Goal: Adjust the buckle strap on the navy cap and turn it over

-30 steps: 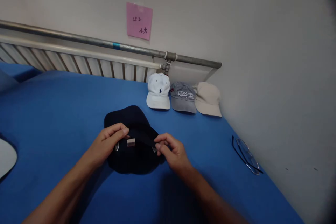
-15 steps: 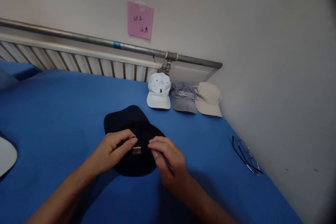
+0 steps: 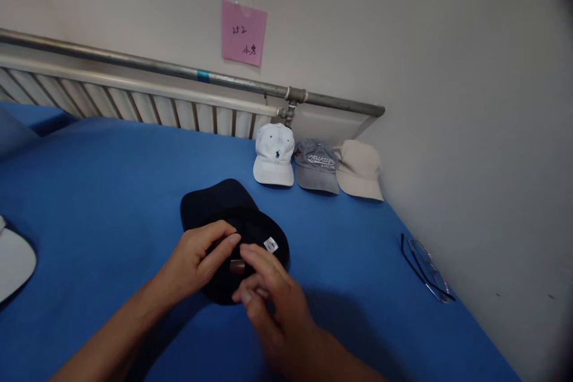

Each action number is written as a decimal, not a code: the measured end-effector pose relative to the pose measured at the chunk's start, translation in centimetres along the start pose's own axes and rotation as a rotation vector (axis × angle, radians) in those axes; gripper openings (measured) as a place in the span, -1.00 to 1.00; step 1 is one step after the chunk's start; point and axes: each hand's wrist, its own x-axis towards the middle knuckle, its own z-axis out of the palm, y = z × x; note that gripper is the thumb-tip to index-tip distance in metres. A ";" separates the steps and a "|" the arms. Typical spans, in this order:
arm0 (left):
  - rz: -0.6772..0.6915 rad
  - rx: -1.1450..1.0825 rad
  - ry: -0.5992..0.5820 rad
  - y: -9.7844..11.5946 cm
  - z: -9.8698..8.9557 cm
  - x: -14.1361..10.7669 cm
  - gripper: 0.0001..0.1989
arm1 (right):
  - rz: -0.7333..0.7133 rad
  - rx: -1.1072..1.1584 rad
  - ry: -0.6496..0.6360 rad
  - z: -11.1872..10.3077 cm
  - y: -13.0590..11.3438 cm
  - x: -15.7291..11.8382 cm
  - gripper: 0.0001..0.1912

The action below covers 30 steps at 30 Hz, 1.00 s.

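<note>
A black baseball cap (image 3: pixel 217 200) lies on the blue cloth in front of me, its brim toward the far left and its dark inside partly showing. With thumb and forefinger pinched together, my left hand (image 3: pixel 197 253) grips the cap near its middle. Just right of those fingertips is a small shiny metal buckle (image 3: pixel 237 267). Over the cap's near right side hovers my right hand (image 3: pixel 280 307), its thumb and fingers apart around the buckle and nothing visibly held. A white label (image 3: pixel 271 245) shows inside the cap, beyond the right fingers.
Against the wall stand a white cap (image 3: pixel 274 155), a grey cap (image 3: pixel 317 167) and a beige cap (image 3: pixel 359 170) in a row. Eyeglasses (image 3: pixel 427 268) lie at the right edge. Part of another white cap (image 3: pixel 15 265) shows at far left. A radiator (image 3: pixel 179 110) runs behind.
My right hand has let go of the cap's right side and moved left toward the buckle, its fingers spreading. The white label has come into sight. My left hand keeps its pinch.
</note>
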 end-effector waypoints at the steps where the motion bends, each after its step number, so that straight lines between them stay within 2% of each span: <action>1: 0.004 -0.007 0.002 0.0 0.0 0.0 -0.75 | 0.040 0.023 0.023 0.2 0.4 0.1 -0.45; 4: 0.045 -0.034 -0.045 0.2 -0.1 -0.2 -0.73 | 0.154 0.054 0.051 0.2 1.4 0.5 -0.51; 8: 0.075 -0.074 -0.182 0.5 -0.1 -0.1 -0.72 | 0.252 0.113 0.003 -0.2 2.1 1.2 -0.59; 13: 0.005 -0.128 -0.241 0.6 -0.2 0.0 -0.76 | 0.371 0.216 0.027 -0.2 2.5 1.6 -0.81; 18: -0.094 -0.340 -0.391 -0.2 -1.3 0.1 -0.86 | 0.556 0.342 0.095 -0.7 2.5 2.2 -0.85; 23: -0.065 -0.372 -0.532 -1.1 -2.0 0.2 -0.75 | 0.591 0.383 0.094 -0.8 2.5 2.3 -0.83; 26: -0.113 -0.355 -0.541 -1.0 -1.8 0.2 -0.73 | 0.589 0.381 0.075 -0.8 2.5 2.3 -0.83; 30: -0.169 -0.372 -0.527 -0.6 -1.4 0.3 -0.85 | 0.581 0.387 0.033 -1.0 2.5 2.3 -0.82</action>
